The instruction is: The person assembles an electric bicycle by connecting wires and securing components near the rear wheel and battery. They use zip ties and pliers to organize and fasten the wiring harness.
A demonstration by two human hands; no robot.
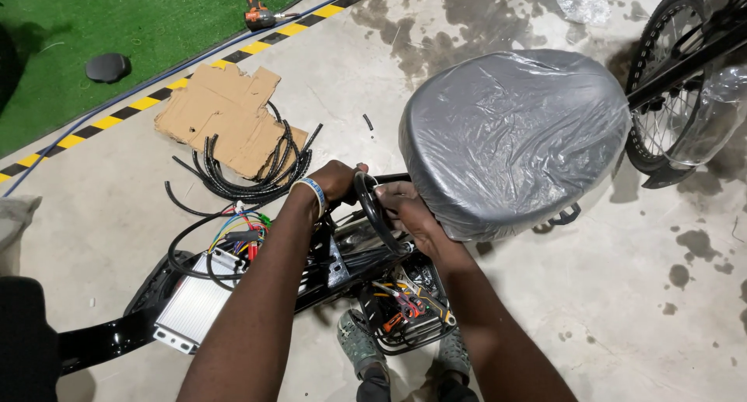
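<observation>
- Left hand (336, 181) was clenched around a thick black corrugated hose (372, 211), at the top of its curve, just in front of the saddle; a pale wristband (313, 193) sat on that wrist.
- Right hand (411, 214) was closed on the same hose a little lower, fingers wrapped over it, knuckles touching the underside edge of the saddle.
- The hose ran in an arc between the two hands and down toward the black frame (101, 340) below.
- Saddle (510, 137): wide, grey, wrapped in clear plastic film, directly right of both hands.
- Wire basket (405, 312) under the right forearm held a bundle of coloured wires with orange connectors; exact count could not be told.
- Silver ribbed controller box (194, 302) lay on the frame beneath the left forearm, with a loom of coloured wires (241, 235) rising from its upper end.
- On the concrete floor (591, 308) beyond the hands: a heap of black hose offcuts (257, 172) partly lying on a torn sheet of cardboard (222, 114).
- Spoked wheel (669, 98) at upper right, partly covered in plastic film.
- Yellow-and-black striped tape (179, 84) edged a green mat (93, 28); an orange power drill (255, 9) lay there.
- The person's shoes (359, 347) showed at the bottom edge.
</observation>
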